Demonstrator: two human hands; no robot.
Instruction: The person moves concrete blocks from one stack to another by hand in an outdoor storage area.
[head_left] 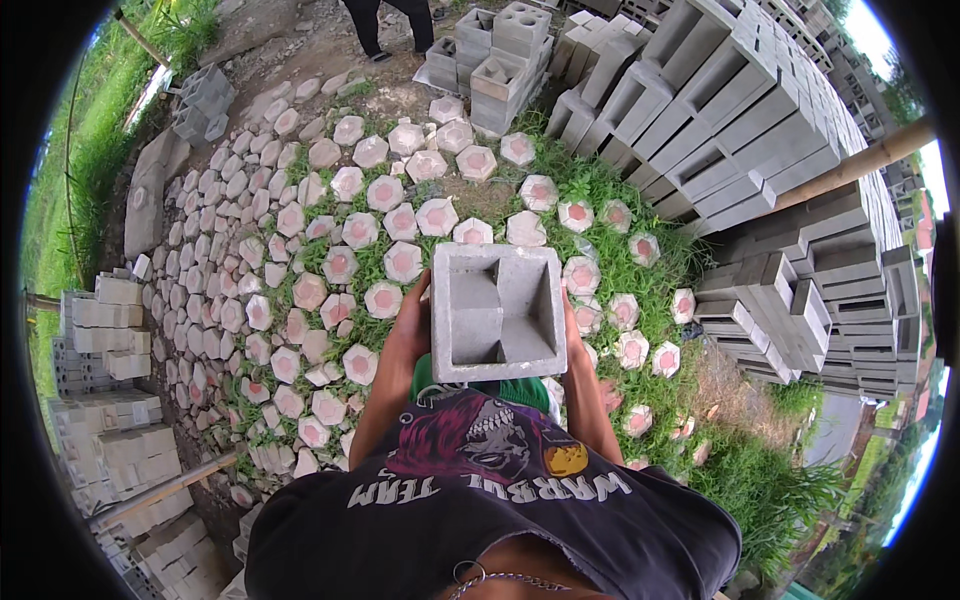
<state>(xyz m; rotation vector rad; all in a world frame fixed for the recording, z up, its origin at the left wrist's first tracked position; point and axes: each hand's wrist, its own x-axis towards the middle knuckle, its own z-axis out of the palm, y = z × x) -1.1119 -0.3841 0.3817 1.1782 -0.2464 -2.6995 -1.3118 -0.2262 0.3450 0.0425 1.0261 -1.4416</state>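
In front of my body I carry a grey concrete hollow block (490,325), its cavity side turned up toward me. A low inner wall parts the cavity into sections. My left hand (412,318) is pressed along the block's left side, and my right hand (574,330) along its right side. Most of the fingers are hidden behind the block's sides. Below the block, green shorts (425,378) show in part.
Hexagonal pavers (384,300) with grass between them cover the ground. A tall stack of concrete blocks (730,110) stands at the right, with a bamboo pole (860,165) across it. More blocks (505,80) stand ahead, near a person's legs (385,25). Further stacks (110,330) line the left.
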